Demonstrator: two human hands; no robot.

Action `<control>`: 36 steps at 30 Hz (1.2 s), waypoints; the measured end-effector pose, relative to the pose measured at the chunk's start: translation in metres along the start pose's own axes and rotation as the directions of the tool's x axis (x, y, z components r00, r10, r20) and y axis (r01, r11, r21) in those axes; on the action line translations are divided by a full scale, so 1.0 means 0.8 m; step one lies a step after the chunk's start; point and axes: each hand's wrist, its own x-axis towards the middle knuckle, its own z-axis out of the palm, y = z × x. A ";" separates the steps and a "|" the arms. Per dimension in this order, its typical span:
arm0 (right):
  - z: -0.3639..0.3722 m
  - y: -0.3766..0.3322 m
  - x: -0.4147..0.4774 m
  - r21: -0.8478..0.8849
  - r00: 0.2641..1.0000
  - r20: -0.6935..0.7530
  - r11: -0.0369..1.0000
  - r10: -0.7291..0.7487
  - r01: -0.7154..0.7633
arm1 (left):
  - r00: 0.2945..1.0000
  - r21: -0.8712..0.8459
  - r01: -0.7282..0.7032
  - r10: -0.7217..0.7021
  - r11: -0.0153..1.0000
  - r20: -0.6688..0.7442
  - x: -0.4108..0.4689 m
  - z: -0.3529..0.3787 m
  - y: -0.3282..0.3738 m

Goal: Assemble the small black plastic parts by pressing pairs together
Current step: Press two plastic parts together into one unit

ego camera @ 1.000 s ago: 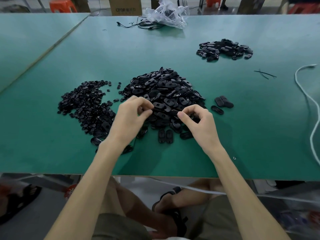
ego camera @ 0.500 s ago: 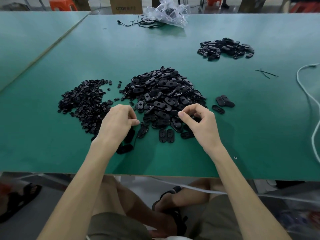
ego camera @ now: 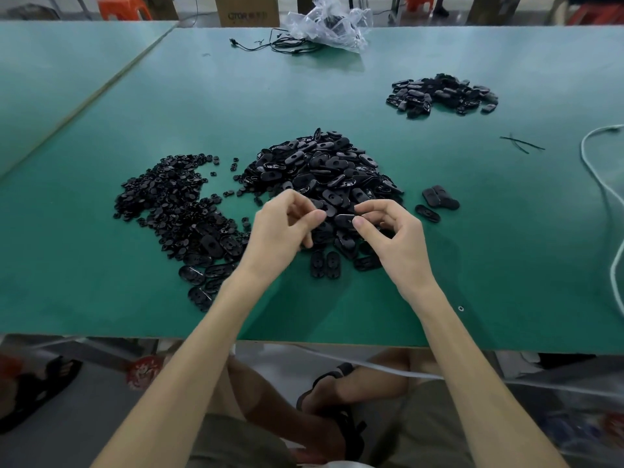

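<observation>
Part (ego camera: 343, 217) in right hand (ego camera: 391, 239); left hand's (ego camera: 277, 233) grip hidden

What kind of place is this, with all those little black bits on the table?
Probably a small factory or workshop bench. A long green table holds heaps of black plastic parts, a smaller heap sits farther off, and the right hand pinches a black part.

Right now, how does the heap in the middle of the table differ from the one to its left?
The middle heap holds larger oblong pieces; the left heap holds mostly much smaller bits. The middle heap is mounded up; the left heap spreads flatter, with strays at its edges. Both are black plastic parts on the green table.
</observation>
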 end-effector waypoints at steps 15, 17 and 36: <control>0.001 -0.001 0.000 -0.052 1.000 -0.003 0.999 0.003 -0.003 | 0.992 -0.365 -0.102 0.066 0.925 -0.111 -0.004 0.034 -0.023; 0.001 0.000 0.000 -0.054 1.000 0.000 0.998 0.014 -0.014 | 0.989 -0.368 -0.091 0.039 0.925 -0.146 -0.003 0.033 -0.025; 0.002 0.003 0.001 -0.030 1.000 0.001 1.000 -0.008 0.008 | 0.993 -0.315 -0.110 0.091 0.943 -0.074 -0.010 0.038 -0.017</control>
